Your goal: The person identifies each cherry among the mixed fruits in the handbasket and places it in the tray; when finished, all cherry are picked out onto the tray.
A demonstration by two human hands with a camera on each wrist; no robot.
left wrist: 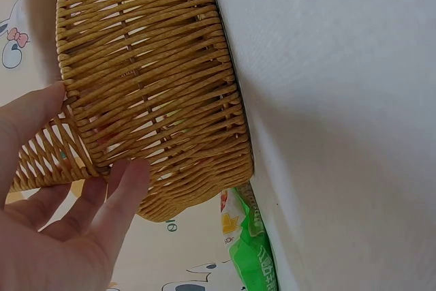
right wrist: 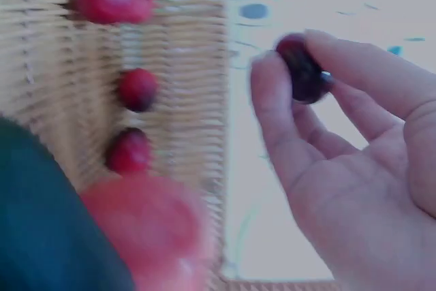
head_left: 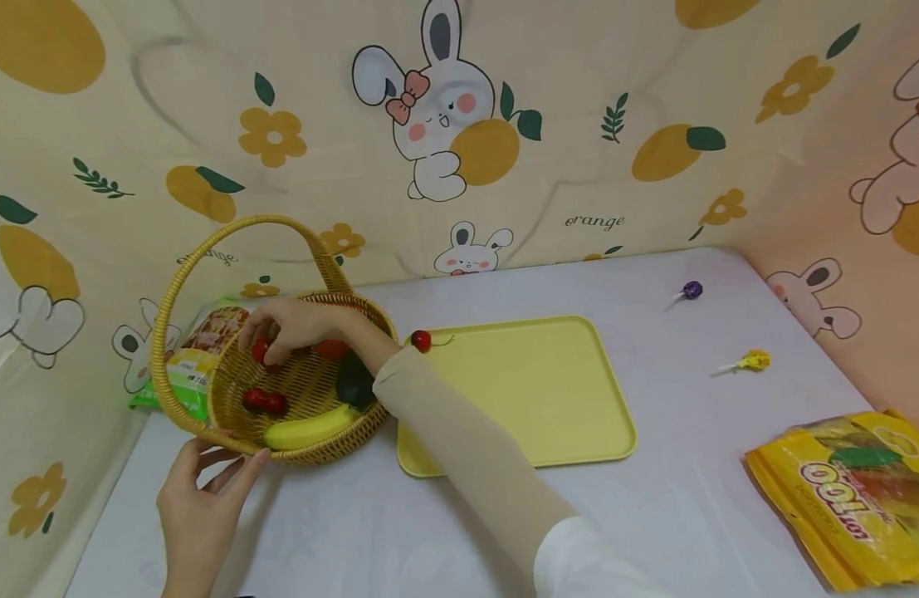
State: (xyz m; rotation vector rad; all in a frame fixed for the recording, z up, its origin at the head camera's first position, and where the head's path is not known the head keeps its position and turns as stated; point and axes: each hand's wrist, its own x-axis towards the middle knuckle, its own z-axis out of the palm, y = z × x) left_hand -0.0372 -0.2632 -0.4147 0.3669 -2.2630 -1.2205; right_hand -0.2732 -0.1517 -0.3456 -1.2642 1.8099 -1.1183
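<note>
A small dark-red cherry (right wrist: 304, 73) is pinched by the right hand (head_left: 290, 325) above the round woven wicker basket (head_left: 205, 378). The basket's outer wall is touched by the left hand (head_left: 205, 498), fingers nearly straight.

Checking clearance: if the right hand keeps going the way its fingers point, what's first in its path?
Likely the basket's far rim; the right hand, pinching a small red fruit, points left over it. Depth unclear.

The wicker basket (head_left: 205, 399) was woven of tan, rough-ribbed strands with a slight sheen, and the cherry (right wrist: 304, 73) pinched in the right hand's fingers (right wrist: 272, 100) looked smooth and glossy, like the yellow banana (head_left: 307, 428) lying in the basket. The desk (head_left: 676, 498) was covered in a matt, faintly wrinkled white cloth, on which lay a smooth, matt yellow plastic tray (head_left: 534, 390) and a shiny yellow foil snack bag (head_left: 855, 490).
</note>
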